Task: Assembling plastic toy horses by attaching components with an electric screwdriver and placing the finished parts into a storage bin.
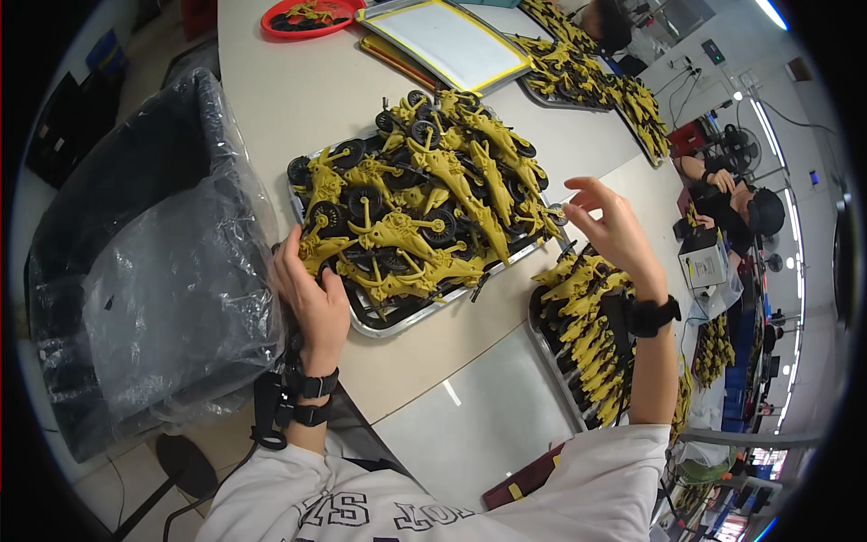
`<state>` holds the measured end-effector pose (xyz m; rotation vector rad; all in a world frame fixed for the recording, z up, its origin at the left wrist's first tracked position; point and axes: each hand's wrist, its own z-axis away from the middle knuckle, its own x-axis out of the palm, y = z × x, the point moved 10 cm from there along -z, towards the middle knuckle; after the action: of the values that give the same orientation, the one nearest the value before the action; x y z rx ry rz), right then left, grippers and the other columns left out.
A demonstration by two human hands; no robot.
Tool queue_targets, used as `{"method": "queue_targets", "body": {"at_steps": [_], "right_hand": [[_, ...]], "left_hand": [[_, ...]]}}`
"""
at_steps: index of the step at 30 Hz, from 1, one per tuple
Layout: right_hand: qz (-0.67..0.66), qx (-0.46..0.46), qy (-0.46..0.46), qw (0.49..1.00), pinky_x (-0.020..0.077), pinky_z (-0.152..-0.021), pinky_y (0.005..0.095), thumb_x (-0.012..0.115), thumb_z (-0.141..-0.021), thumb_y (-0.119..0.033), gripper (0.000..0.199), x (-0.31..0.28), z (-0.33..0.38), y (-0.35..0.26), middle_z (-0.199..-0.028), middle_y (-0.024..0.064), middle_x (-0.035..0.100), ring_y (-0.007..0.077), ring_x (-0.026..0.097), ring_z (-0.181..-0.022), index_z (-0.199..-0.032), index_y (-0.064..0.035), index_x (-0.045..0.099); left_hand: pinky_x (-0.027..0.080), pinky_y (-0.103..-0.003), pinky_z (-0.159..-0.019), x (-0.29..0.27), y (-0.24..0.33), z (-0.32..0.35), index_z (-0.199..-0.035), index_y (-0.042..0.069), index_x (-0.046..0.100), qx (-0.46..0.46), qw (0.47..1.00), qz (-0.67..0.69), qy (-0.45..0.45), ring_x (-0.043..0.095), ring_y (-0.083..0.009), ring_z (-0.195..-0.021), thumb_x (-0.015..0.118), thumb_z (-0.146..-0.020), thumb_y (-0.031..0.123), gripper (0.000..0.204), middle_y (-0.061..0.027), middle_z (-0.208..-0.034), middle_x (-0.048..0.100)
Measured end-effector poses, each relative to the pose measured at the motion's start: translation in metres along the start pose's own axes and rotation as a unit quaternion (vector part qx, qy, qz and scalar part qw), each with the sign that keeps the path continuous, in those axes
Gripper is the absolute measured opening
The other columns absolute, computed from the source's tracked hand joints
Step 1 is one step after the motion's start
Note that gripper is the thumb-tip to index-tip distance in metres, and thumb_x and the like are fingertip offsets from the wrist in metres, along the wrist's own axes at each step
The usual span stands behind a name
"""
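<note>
A heap of yellow and black toy motorcycles with spoked black wheels fills a silver metal tray on the table in front of me. At the tray's near left edge, my left hand has its thumb and fingers around a yellow part of a toy motorcycle at the edge of the heap; its fingertips are partly hidden. My right hand is raised just right of the heap, thumb and forefinger curved with a gap between them, holding nothing I can see. Black straps circle both wrists.
A large black bin lined with clear plastic stands left. To the right, another tray holds yellow parts in rows. Beyond lie a red dish, a yellow-edged white panel and more filled trays. People work at the far right.
</note>
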<state>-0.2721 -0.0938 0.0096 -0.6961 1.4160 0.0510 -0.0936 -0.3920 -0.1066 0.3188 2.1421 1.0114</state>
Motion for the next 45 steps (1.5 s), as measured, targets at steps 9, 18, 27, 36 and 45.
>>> {"method": "queue_targets", "body": {"at_steps": [9,18,27,36,45], "right_hand": [[0.042,0.046,-0.027,0.998,0.05,-0.071,0.0336,0.058,-0.089,-0.025,0.032,-0.009,-0.015,0.019,-0.088,0.0128,0.067,0.022,0.064,-0.08,-0.112,-0.0021,0.055],[-0.028,0.116,-0.004,0.993,0.049,-0.079,0.0391,0.045,-0.091,-0.051,0.063,0.009,-0.047,0.074,-0.102,0.0235,0.063,0.033,0.061,-0.097,-0.126,0.0017,0.047],[-0.1,0.282,-0.102,0.949,0.0498,-0.077,0.045,0.029,-0.088,-0.066,0.082,0.068,-0.077,0.127,-0.119,0.0243,0.056,0.0361,0.057,-0.105,-0.126,0.0036,0.049],[-0.125,0.291,-0.102,0.943,0.0425,-0.09,0.0493,0.023,-0.085,-0.07,0.092,0.091,-0.092,0.121,-0.128,0.0269,0.049,0.0371,0.059,-0.101,-0.132,0.0073,0.04],[-0.215,0.345,-0.023,0.913,0.0251,-0.107,0.0403,0.024,-0.088,-0.068,0.09,0.112,-0.091,0.152,-0.137,0.0301,0.037,0.0376,0.031,-0.133,-0.131,0.0094,0.04]], "left_hand": [[0.03,-0.042,-0.1,-0.013,0.0,0.001,-0.13,-0.003,0.038,-0.026,0.989,0.105,0.098,0.041,-0.0319,-0.117,0.052,-0.08,-0.004,0.052,-0.0177,-0.127,0.042],[0.027,-0.041,-0.104,-0.021,0.081,-0.022,-0.13,-0.004,0.038,0.119,0.984,0.116,0.061,0.039,-0.0315,-0.123,0.05,-0.082,-0.005,0.049,-0.0173,-0.133,0.042],[0.019,-0.05,-0.108,0.014,0.096,-0.026,-0.124,-0.001,0.051,0.172,0.977,0.107,-0.06,0.032,-0.0335,-0.131,0.039,-0.072,-0.007,0.053,-0.0157,-0.138,0.041],[0.013,-0.04,-0.112,0.012,-0.006,0.059,-0.143,-0.001,0.016,-0.206,0.911,0.351,-0.065,0.018,-0.0301,-0.137,0.039,-0.095,0.022,0.058,-0.0191,-0.148,0.016],[0.022,-0.034,-0.107,0.045,-0.04,0.052,-0.142,-0.002,0.021,-0.384,0.78,0.493,-0.023,0.034,-0.0236,-0.126,0.034,-0.096,0.044,0.066,-0.0155,-0.139,0.033]]}}
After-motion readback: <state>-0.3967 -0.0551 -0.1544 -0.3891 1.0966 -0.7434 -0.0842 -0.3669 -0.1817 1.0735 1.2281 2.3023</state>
